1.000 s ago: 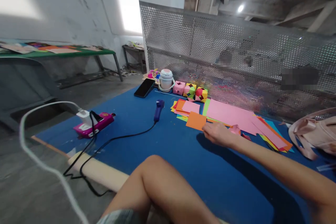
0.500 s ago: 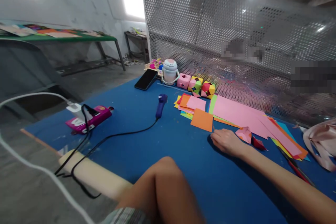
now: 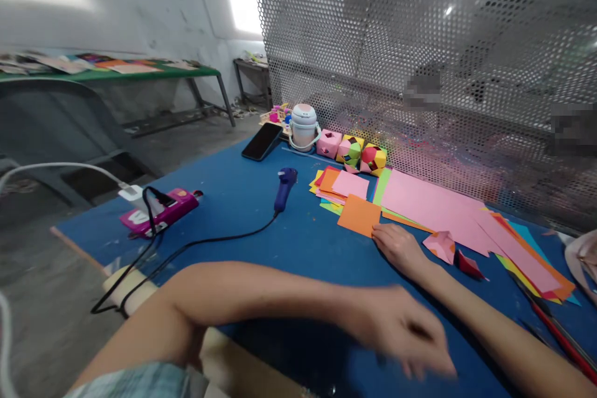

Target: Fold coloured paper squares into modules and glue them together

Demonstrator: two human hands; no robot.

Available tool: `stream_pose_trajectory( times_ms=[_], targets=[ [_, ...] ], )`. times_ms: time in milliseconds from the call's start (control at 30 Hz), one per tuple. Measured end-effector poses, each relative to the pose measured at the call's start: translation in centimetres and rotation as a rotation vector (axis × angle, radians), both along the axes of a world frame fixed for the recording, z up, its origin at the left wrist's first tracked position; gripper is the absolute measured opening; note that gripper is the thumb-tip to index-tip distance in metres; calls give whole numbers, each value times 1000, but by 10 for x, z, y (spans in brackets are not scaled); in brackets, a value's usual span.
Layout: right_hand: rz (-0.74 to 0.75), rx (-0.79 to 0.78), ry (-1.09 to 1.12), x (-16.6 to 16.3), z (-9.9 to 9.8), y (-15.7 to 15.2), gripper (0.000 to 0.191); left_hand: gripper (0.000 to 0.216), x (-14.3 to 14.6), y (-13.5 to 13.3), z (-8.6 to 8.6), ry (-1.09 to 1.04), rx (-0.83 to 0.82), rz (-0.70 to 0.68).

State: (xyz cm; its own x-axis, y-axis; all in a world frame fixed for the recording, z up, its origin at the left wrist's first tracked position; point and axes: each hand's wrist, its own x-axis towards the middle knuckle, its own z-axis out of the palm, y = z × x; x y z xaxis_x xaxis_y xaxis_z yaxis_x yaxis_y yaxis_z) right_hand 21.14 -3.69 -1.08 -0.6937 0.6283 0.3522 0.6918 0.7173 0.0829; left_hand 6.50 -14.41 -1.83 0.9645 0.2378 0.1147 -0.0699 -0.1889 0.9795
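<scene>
My right hand [image 3: 398, 250] rests on the blue tabletop, fingers extended close together. Its fingertips touch the corner of an orange paper square [image 3: 359, 216]. Nearer to me, my left hand [image 3: 403, 333] reaches across toward the right, above the table. Motion blurs its bent fingers, and whether they hold anything is unclear. To the right of my right hand lie a folded pink paper piece [image 3: 441, 245] and a small dark red one [image 3: 469, 264]. Behind the orange square is a stack of coloured paper squares [image 3: 349, 184].
A purple glue gun [image 3: 284, 189] lies mid-table, its cord running to a magenta power strip [image 3: 175, 208]. Folded paper balls [image 3: 351, 151], a lidded jar [image 3: 303, 127] and a phone [image 3: 262, 141] stand behind. Coloured sheets [image 3: 429, 202] and red-handled scissors [image 3: 559, 329] are at right.
My left arm has swung from near my body across to the right, over the front of the table. My right hand's fingertips now touch the orange square's corner, fingers straighter.
</scene>
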Motion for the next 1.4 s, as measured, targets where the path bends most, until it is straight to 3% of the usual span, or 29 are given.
stream_pose_trajectory(
  times_ms=[33,100,167,267,367,500,633,800,933,1133,1233,1300,1400],
  targets=[
    [10,-7,9,1,0,0,22,25,-9,30,19,113,21,137],
    [24,-29,17,-1,4,2,20,29,-27,73,47,229,179,540],
    [22,-60,19,-6,10,11,18,27,-40,91,55,223,366,700],
    [-17,-118,26,-18,21,36,17,16,-48,93,42,256,563,631],
    [-75,-204,32,-29,26,67,37,14,-47,91,26,248,651,520],
    [-113,-332,54,-34,24,93,46,20,-48,94,21,233,701,480],
    [-128,-389,116,-35,24,102,39,21,-49,95,19,213,771,464],
    [-169,-313,203,-41,38,125,33,21,-49,94,19,177,833,449],
    [-160,-202,210,-66,45,141,31,23,-51,95,24,170,868,413],
    [-61,-184,102,-132,33,127,36,24,-53,96,24,151,875,395],
    [-97,-197,86,-145,29,123,25,21,-56,99,24,69,831,340],
    [-120,-203,97,-141,29,124,20,19,-58,104,27,-11,727,394],
    [-167,-198,144,-128,30,126,22,17,-62,118,35,-127,477,730]
  ],
)
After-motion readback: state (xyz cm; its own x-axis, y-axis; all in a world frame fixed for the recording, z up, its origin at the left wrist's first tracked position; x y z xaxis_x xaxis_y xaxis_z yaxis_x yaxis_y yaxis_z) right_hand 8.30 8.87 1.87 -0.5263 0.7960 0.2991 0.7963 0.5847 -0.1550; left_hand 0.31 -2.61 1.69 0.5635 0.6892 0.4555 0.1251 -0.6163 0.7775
